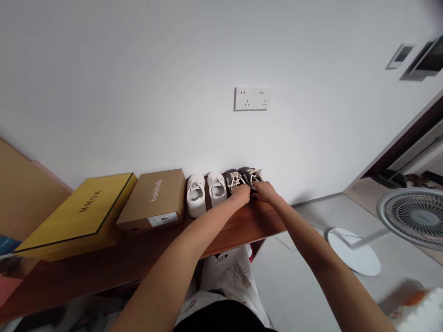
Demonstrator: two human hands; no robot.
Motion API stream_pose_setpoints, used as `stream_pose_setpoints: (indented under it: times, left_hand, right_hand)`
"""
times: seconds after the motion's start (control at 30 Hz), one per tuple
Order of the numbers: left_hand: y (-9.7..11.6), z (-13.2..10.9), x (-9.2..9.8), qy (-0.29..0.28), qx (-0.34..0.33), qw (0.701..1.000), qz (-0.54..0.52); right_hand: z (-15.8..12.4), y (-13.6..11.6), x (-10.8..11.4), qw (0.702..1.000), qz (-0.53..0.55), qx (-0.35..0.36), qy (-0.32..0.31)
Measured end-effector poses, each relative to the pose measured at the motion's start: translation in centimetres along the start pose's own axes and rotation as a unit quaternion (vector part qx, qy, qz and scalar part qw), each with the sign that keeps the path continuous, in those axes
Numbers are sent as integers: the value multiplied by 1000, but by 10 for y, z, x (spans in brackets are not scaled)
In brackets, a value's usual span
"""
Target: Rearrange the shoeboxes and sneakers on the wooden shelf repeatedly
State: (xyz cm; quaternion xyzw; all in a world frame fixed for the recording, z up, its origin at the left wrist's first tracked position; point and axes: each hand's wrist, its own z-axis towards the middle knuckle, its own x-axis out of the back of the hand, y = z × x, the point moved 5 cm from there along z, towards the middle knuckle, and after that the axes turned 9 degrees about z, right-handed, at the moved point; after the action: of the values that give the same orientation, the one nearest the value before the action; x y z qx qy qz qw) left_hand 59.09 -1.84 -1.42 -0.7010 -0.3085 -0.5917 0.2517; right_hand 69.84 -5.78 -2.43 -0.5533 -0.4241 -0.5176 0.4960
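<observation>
Two dark sneakers with cream laces stand side by side near the right end of a wooden shelf top (pixel 238 227), against the wall. My left hand (pixel 241 192) is closed at the heel of the left dark sneaker (pixel 234 177). Beside it, my right hand (pixel 266 191) is closed at the heel of the right dark sneaker (pixel 252 174). Both hands partly cover the shoes, and the fingertips are hidden. Just left of them sit a white sneaker (pixel 196 203) and a second white sneaker (pixel 217 184), toes to the wall.
A brown shoebox (pixel 155 193) and a yellow box (pixel 83 207) lie farther left on the shelf top. Above the shoes, a double socket (pixel 252 98) is on the wall. A fan (pixel 415 216) with a round white base (pixel 360 258) stands on the floor at right.
</observation>
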Motion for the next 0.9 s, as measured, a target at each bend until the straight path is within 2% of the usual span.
stream_pose_setpoints:
  times: [0.23, 0.37, 0.47, 0.57, 0.63, 0.7, 0.73, 0.8, 0.83, 0.87, 0.9]
  left_hand:
    - [3, -3, -3, 17, -6, 1000, -5]
    - [4, -14, 6, 54, -25, 998, -11]
    - [-3, -31, 25, 127, -54, 990, -23]
    - [-29, -67, 48, 221, -84, 969, -73]
    - [-59, -101, 55, 254, -101, 953, -132]
    - [-100, -143, 49, 273, -100, 938, -191]
    - [-124, -164, 41, 282, -82, 931, -217]
    - [-179, -207, 15, 298, 19, 915, -270]
    - [-208, -229, -2, 312, 80, 896, -307]
    - [-239, -250, -20, 332, 143, 862, -356]
    - [-269, -270, -38, 360, 214, 806, -418]
  right_hand:
    - [-2, -5, -5, 1000, 8, 3, 7]
    - [-12, -8, -1, 999, 17, -18, 38]
    - [-20, -11, 16, 993, 41, -47, 105]
    - [-29, -29, 41, 966, 158, -31, 202]
    - [-37, -56, 49, 916, 305, -3, 262]
    - [-45, -96, 40, 831, 480, 10, 281]
    - [-50, -123, 27, 779, 567, 4, 267]
    - [-57, -185, -9, 667, 718, -23, 200]
    - [-60, -218, -30, 613, 775, -47, 146]
    - [-63, -252, -52, 558, 821, -80, 84]
    - [-64, -283, -72, 510, 852, -117, 20]
